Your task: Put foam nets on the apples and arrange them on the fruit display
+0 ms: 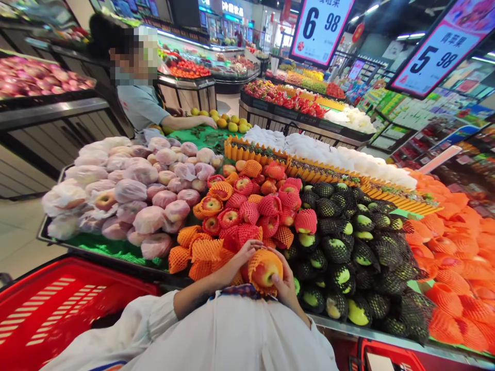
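An apple [266,272], red and yellow, sits in an orange foam net [255,264] close to my body, at the front edge of the fruit display. My right hand [285,283] wraps its right side, with the thumb pressed on the bare front of the fruit. From the left, my left hand [247,253] curves its fingers over the top of the net. Just behind lie red apples in pink foam nets [249,211]. Orange foam nets [203,252] are heaped left of my hands, and green fruit in black nets [336,242] fills the right side.
Paper-wrapped fruit [135,190] covers the display's left part. Orange-wrapped fruit [456,268] lies at far right, behind a yellow divider fence [328,172]. A red basket [69,309] stands at lower left. Across the display, a co-worker [143,103] reaches towards yellow fruit [228,121].
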The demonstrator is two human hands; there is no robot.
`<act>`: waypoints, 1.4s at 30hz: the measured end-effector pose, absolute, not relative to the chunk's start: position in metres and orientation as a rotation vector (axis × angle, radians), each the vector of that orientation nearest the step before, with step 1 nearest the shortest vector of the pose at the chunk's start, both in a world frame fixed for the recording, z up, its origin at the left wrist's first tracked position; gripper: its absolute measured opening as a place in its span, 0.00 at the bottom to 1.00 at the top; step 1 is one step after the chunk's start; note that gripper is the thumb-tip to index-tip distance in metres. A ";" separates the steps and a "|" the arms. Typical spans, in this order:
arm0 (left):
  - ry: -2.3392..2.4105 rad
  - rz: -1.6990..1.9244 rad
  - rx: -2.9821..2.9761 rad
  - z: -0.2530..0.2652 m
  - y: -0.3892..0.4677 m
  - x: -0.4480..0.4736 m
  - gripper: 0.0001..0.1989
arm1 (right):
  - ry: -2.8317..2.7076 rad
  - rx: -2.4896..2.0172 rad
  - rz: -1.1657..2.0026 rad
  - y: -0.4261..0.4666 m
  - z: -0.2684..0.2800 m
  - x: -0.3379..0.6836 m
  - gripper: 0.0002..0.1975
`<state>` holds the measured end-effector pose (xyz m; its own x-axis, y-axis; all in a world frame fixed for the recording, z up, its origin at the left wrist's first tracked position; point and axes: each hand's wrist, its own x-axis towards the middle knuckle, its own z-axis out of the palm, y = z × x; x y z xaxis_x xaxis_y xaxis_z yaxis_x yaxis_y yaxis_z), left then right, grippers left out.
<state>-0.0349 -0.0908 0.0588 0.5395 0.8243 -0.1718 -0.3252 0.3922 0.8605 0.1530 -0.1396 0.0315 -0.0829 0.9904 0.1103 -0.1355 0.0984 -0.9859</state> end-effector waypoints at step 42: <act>0.843 0.711 0.707 0.036 -0.098 -0.047 0.44 | -1.222 -1.250 1.097 -0.144 0.030 0.158 0.19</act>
<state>-0.0471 -0.0976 0.0362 0.4743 0.7821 -0.4042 -0.2671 0.5653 0.7805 0.1583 -0.1441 0.0300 0.0672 0.9966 0.0470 0.0601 0.0430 -0.9973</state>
